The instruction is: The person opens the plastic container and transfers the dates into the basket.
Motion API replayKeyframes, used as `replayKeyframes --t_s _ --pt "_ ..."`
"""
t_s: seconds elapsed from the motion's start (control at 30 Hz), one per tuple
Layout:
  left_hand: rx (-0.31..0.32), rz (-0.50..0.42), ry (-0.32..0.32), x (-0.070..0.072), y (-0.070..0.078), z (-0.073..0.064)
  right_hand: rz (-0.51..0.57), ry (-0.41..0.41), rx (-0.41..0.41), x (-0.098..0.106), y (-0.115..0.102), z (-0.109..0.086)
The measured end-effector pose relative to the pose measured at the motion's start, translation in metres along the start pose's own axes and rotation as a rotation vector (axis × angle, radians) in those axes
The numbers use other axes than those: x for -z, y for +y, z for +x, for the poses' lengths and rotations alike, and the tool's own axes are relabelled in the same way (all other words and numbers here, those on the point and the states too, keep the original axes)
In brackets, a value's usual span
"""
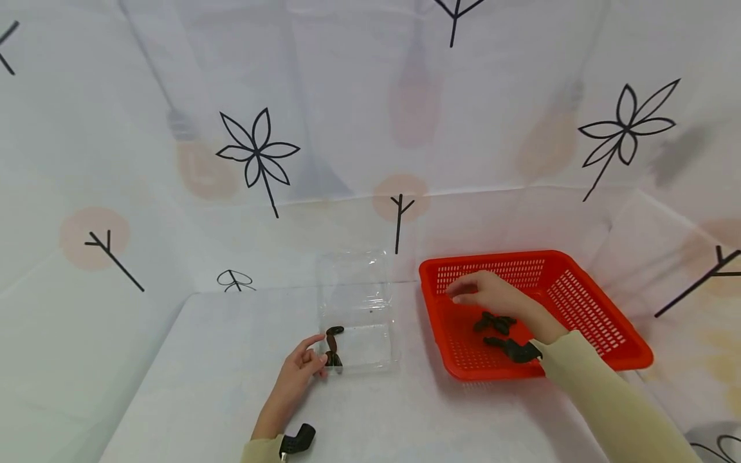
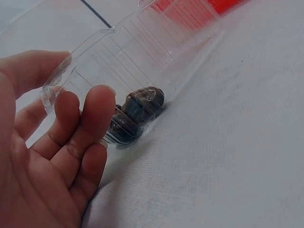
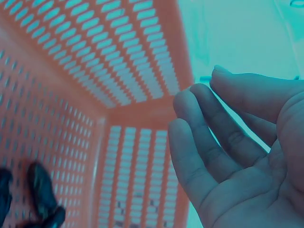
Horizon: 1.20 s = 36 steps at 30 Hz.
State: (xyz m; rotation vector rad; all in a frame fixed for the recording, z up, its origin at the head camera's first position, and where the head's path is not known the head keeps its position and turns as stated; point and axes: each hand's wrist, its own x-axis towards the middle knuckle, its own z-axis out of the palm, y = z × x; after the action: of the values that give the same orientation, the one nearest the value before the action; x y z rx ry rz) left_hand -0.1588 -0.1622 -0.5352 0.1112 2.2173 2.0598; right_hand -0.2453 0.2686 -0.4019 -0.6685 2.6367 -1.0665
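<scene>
My left hand (image 1: 298, 373) grips the left rim of a clear plastic box (image 1: 365, 347) between thumb and fingers. The box's clear lid (image 1: 353, 280) stands raised at the back. Dark, glossy oblong pieces (image 1: 332, 343) lie in a line along its left side; two show through the wall in the left wrist view. Over the left part of a red basket (image 1: 429, 308) hovers my right hand (image 1: 483, 290), its fingers loosely bent with nothing between them. More dark oblong pieces (image 1: 494, 323) lie below it on the basket floor. Their exact kind is unclear.
A white cloth (image 1: 220, 360) covers the table, and a patterned sheet (image 1: 347, 128) hangs behind and at the sides. Between box and basket lies a narrow strip of cloth. Black wrist cameras (image 1: 298, 439) sit on both forearms.
</scene>
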Motion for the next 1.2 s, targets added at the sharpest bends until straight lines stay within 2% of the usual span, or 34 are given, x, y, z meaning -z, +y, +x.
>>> replayKeyframes --t_s 0.2,0.37,0.5,0.73,0.8,1.03,1.2 --pt "0.005 0.011 0.012 -0.001 -0.001 -0.002 0.0 -0.013 -0.004 -0.016 -0.015 0.012" --pt "-0.005 0.025 0.019 -0.002 -0.002 -0.003 -0.005 -0.017 0.042 -0.027 -0.028 0.025" --pt "-0.016 0.021 0.019 -0.003 -0.003 -0.003 0.017 -0.047 0.062 -0.035 -0.039 0.035" --pt "0.024 0.0 0.018 -0.003 -0.002 -0.004 0.037 -0.119 0.051 -0.05 -0.056 0.051" --pt "0.023 0.006 0.017 -0.003 -0.002 -0.004 0.042 -0.135 0.045 -0.054 -0.061 0.055" --pt "-0.004 0.023 0.004 0.0 0.0 -0.003 0.058 -0.179 0.11 -0.069 -0.073 0.073" --pt "-0.008 0.017 0.0 0.001 -0.001 -0.001 0.075 -0.215 0.092 -0.084 -0.08 0.083"
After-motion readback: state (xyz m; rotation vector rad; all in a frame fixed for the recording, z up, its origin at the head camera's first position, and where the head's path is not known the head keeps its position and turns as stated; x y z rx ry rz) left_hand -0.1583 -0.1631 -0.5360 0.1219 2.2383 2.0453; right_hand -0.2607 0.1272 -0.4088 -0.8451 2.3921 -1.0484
